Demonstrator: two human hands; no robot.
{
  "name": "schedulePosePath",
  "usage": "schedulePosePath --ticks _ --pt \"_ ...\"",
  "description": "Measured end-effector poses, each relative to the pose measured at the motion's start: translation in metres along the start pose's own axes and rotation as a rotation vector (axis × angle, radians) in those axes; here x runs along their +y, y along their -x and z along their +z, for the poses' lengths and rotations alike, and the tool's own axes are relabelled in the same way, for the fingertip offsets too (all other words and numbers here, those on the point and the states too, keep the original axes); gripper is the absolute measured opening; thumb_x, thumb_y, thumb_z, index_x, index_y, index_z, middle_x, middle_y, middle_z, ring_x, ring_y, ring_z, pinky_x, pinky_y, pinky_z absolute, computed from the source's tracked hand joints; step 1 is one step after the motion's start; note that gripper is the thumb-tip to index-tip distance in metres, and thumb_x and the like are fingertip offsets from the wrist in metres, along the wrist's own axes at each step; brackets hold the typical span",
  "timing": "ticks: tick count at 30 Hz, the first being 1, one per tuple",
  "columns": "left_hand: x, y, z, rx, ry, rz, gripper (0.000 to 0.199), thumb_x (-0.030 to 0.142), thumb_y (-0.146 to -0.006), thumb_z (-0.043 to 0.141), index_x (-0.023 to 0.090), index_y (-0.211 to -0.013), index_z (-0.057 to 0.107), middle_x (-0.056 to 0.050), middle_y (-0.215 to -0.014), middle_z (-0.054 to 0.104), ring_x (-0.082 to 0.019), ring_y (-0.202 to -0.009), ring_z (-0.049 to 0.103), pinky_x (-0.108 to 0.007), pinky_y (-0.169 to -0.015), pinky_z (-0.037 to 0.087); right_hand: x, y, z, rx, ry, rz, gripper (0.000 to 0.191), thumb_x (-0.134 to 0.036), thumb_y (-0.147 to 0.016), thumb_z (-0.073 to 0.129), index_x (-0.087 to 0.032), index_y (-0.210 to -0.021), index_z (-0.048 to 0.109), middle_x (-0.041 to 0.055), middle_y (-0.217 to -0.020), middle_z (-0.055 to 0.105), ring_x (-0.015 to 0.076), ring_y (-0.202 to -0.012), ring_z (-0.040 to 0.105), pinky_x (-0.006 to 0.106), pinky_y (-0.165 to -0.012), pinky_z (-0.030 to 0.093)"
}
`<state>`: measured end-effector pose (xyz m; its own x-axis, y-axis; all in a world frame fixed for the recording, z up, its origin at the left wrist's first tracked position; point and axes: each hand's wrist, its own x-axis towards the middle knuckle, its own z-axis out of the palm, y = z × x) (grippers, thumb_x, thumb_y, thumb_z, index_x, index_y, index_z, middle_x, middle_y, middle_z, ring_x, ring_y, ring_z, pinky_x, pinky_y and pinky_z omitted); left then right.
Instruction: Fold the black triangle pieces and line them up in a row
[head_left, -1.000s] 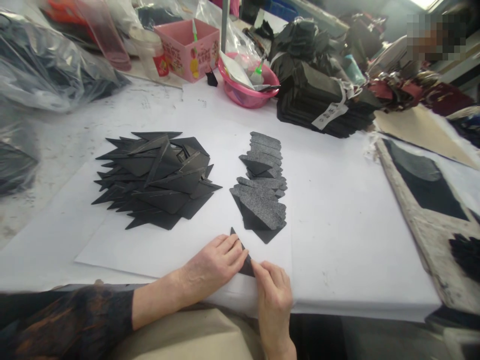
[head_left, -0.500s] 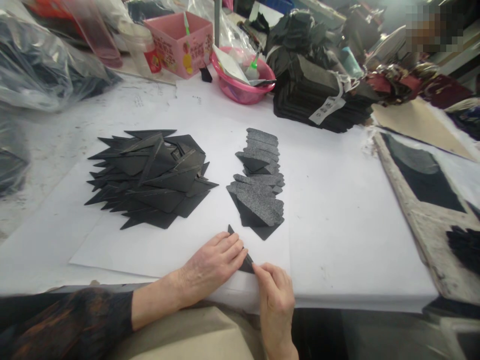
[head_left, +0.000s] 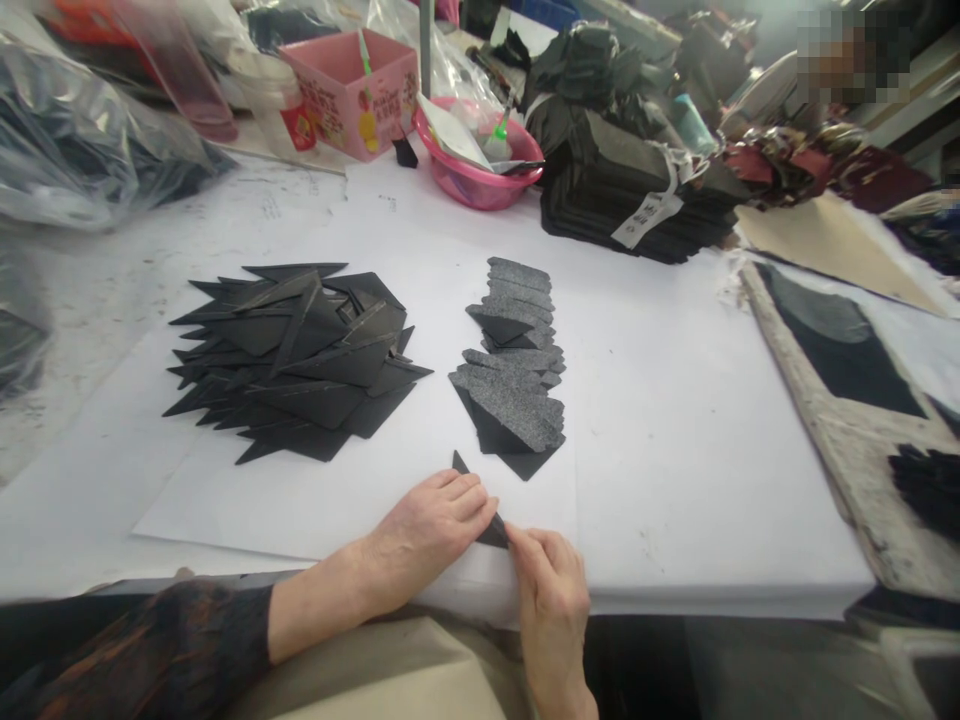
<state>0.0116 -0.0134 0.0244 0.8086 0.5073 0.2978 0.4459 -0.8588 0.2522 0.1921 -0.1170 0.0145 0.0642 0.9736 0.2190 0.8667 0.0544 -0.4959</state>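
A small pointed black piece [head_left: 491, 534], leather-like and seemingly folded, lies on the white paper near the table's front edge. My left hand [head_left: 431, 522] covers its middle, fingers together and pressing along it; its dark tip sticks out beyond them. At the near right corner, my right hand [head_left: 556, 590] pinches the piece between thumb and forefinger. Just beyond my hands lies an overlapping row of flat pieces [head_left: 517, 405], mostly grey speckled side up. Farther left is a heap of pointed black pieces [head_left: 300, 365].
At the back stand a pink box [head_left: 349, 95], a pink basin [head_left: 480, 185] holding a green-tipped bottle, and a tied stack of black pieces [head_left: 600, 190]. Plastic-wrapped goods [head_left: 97, 150] occupy the back left. A worn board [head_left: 817, 400] with dark pieces lies right.
My left fingers have slid slightly along the black piece towards my right hand. The right hand keeps its pinch at the corner. The whole view has shifted a little.
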Motion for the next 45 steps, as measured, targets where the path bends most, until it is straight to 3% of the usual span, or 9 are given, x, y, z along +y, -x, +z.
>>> schedulePosePath --ticks 6,14,23,30,36,45 --pt "0.0 0.001 0.002 0.067 0.009 0.034 0.017 0.011 -0.099 0.049 0.012 -0.111 0.061 -0.008 -0.095 0.061 -0.023 -0.099 0.06 -0.038 -0.085 0.053 0.003 0.0 0.002 0.08 0.092 -0.138 0.03 -0.012 -0.094 0.056 -0.025 -0.118 0.069 0.0037 -0.087 0.061 0.0141 -0.082 0.056 0.029 -0.077 0.046" --pt "0.006 0.01 0.007 0.08 -0.085 0.064 0.024 0.012 -0.096 0.051 0.011 -0.118 0.06 -0.013 -0.114 0.061 -0.03 -0.111 0.057 -0.043 -0.089 0.053 0.005 0.002 0.002 0.054 0.149 -0.162 0.032 -0.012 -0.096 0.054 -0.026 -0.122 0.066 0.0037 -0.089 0.061 0.0133 -0.083 0.056 0.029 -0.079 0.046" --pt "0.009 0.015 0.01 0.041 -0.119 0.047 0.027 0.016 -0.097 0.052 0.014 -0.123 0.058 -0.015 -0.12 0.059 -0.032 -0.115 0.055 -0.046 -0.092 0.052 0.011 0.011 0.01 0.148 0.065 -0.133 0.03 -0.012 -0.095 0.054 -0.025 -0.119 0.067 0.0041 -0.092 0.063 0.0157 -0.088 0.059 0.034 -0.088 0.047" --pt "0.007 0.015 0.014 0.063 -0.087 0.106 0.028 0.008 -0.1 0.043 0.008 -0.123 0.059 -0.013 -0.122 0.059 -0.026 -0.119 0.053 -0.041 -0.102 0.047 0.01 0.011 0.008 0.144 0.079 -0.129 0.031 -0.011 -0.095 0.053 -0.025 -0.118 0.068 0.0032 -0.09 0.062 0.0143 -0.084 0.059 0.034 -0.087 0.049" --pt "0.008 0.013 0.013 0.12 -0.057 0.114 0.029 0.009 -0.101 0.039 0.005 -0.119 0.061 -0.014 -0.12 0.062 -0.026 -0.117 0.055 -0.04 -0.098 0.05 0.01 0.01 0.004 0.137 0.082 -0.137 0.029 -0.009 -0.093 0.056 -0.024 -0.115 0.068 0.0029 -0.091 0.063 0.0149 -0.088 0.06 0.034 -0.088 0.049" --pt "0.013 0.009 0.01 0.079 -0.072 0.079 0.028 0.012 -0.1 0.042 0.01 -0.122 0.059 -0.015 -0.113 0.063 -0.028 -0.111 0.058 -0.043 -0.089 0.053 0.006 0.009 -0.001 0.117 0.04 -0.065 0.013 -0.016 -0.093 0.059 -0.021 -0.102 0.067 0.0038 -0.093 0.065 0.016 -0.092 0.06 0.033 -0.085 0.05"
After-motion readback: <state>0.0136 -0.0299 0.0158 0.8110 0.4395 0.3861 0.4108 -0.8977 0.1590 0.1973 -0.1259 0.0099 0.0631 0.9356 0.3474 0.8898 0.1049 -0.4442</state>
